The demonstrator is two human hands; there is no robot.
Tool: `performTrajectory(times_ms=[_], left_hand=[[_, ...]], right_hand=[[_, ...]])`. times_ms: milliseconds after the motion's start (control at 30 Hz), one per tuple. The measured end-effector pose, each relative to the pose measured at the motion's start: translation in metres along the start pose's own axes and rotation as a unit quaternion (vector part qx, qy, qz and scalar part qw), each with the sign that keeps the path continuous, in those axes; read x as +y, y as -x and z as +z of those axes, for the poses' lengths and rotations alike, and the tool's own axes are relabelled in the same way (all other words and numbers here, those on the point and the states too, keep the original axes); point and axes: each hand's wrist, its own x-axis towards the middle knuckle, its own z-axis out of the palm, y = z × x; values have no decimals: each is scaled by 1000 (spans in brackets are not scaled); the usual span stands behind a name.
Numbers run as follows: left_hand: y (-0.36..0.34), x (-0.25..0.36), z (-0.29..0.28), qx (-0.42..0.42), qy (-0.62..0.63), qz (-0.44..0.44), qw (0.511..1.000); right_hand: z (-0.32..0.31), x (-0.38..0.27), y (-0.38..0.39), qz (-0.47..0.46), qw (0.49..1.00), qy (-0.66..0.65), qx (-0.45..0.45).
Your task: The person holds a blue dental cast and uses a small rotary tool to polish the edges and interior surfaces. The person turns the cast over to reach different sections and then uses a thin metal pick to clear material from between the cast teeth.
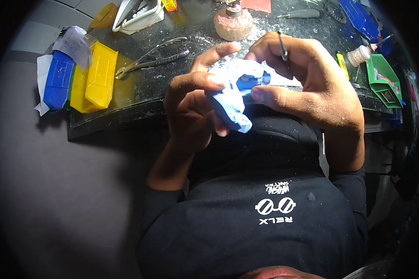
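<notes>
A light-blue, horseshoe-shaped dental model point(230, 104) is held up in front of my chest, over the bench's near edge. My left hand point(188, 100) grips its left side, fingers and thumb bent around it. On the other side, my right hand point(328, 83) has its thumb and fingertips at the model's right end. A thin metal hand tool point(283, 50) is tucked between the right fingers, its dark tip pointing up and away. Strong light washes out part of the model's top, and the rest of the tool is hidden by the hand.
Pliers point(149, 60) lie on the dusty dark bench point(191, 28), left of my hands. Yellow point(97, 76) and blue point(58, 79) bins stand at the left edge, a green bin point(381, 79) at the right. Behind are a round pinkish burner jar point(233, 25) and a grey-handled knife point(302, 14).
</notes>
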Motion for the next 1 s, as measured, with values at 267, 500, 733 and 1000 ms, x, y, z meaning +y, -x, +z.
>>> performTrajectory(times_ms=[267,500,733,1000], left_hand=[[1,-3,-4,7,15,-10,1000],[-1,8,2,57,24,-117,991],[-2,5,4,55,27,-119,991],[1,-1,-4,29,47,-58,997]], right_hand=[[-17,-15,-6,5,989,137,-53],[-11,-6,-5,39,998,45,-30],[-6,15,-3,45,996,-81,2],[-12,12,-4,74,988,-136,-21]])
